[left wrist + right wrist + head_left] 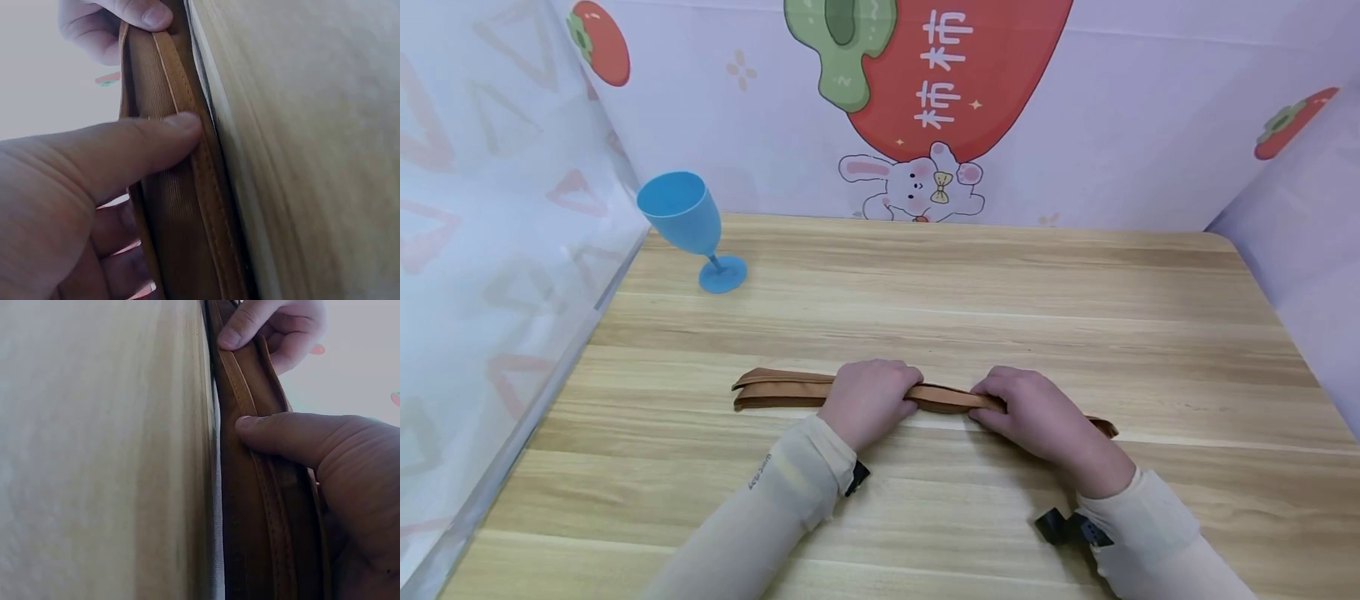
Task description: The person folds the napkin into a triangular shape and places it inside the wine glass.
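A long, narrow brown leather-look piece (786, 390) with stitched edges lies across the table, made of layers that part at its left end. Its exact kind cannot be told. My left hand (868, 402) pinches it left of the middle, the thumb (159, 144) pressing on the stitched strip and the other fingers behind. A short way to the right, my right hand (1041, 417) pinches the same piece between thumb (281, 431) and fingers. Between the hands the layers bow slightly apart. Ribbed lining shows inside in the left wrist view.
A blue plastic goblet (688, 221) stands at the table's back left corner. The wood-grain table (970, 283) ends at a printed backdrop (1120, 125) behind, with pale sheets at both sides.
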Action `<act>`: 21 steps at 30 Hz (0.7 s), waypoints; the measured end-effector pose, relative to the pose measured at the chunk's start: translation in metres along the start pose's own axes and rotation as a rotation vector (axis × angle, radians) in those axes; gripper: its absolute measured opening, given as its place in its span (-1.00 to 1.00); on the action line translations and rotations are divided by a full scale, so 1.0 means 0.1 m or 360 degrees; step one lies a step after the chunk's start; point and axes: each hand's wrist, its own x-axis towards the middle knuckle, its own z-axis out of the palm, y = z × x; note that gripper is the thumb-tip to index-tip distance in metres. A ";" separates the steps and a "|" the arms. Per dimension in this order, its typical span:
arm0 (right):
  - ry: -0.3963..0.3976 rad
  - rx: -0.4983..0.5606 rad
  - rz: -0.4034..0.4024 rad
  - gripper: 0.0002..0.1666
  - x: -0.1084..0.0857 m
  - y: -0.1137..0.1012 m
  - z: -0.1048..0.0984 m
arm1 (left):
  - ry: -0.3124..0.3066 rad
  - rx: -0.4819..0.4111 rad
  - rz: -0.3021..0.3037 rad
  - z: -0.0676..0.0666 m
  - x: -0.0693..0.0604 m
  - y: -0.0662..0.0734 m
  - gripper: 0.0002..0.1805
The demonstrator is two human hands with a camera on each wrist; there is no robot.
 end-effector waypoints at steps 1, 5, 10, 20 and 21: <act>0.0008 -0.0004 -0.0005 -0.88 0.00 -0.01 0.00 | 0.0019 0.0006 -0.0013 0.00 0.00 0.00 -0.85; 0.0054 -0.0048 0.0007 -0.86 -0.04 -0.08 -0.03 | 0.0143 0.0008 -0.0030 -0.02 0.00 0.01 -0.81; 0.0224 -0.0146 0.0026 -0.79 -0.09 -0.20 -0.09 | 0.0396 -0.0008 0.0022 -0.07 0.00 -0.03 -0.71; 0.0787 -0.0127 -0.0169 -0.58 0.06 -0.46 -0.11 | 0.0848 -0.0281 -0.0020 -0.27 0.01 -0.15 -0.73; 0.0819 -0.0118 -0.0175 -0.55 0.07 -0.48 -0.10 | 0.0881 -0.0318 -0.0024 -0.28 0.02 -0.16 -0.71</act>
